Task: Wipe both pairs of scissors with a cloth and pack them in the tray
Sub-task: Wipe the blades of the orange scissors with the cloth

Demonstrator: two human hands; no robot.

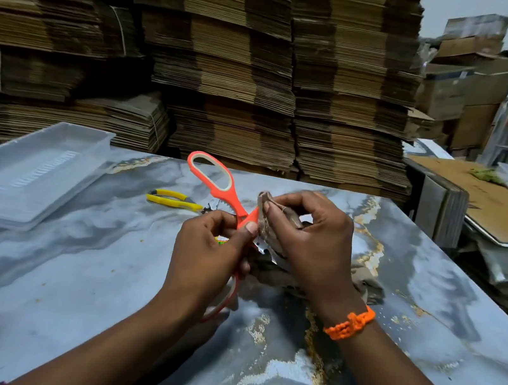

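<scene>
My left hand (208, 251) grips the orange scissors (214, 182) near their pivot, held open above the table, one handle loop pointing up and away, the other below my palm. My right hand (308, 237) pinches a brown cloth (271, 210) against the scissors just right of the pivot; the blades are mostly hidden behind my hands and the cloth. More of the cloth lies bunched on the table under my right wrist. The yellow-handled scissors (173, 199) lie flat on the table beyond my left hand. A clear plastic tray (26, 169) sits at the table's far left.
The marble-patterned table (66, 279) stretches toward me. Tall stacks of flattened cardboard (234, 56) stand right behind its far edge. Boxes and cardboard sheets (493, 203) are piled at the right, beyond the table's right edge.
</scene>
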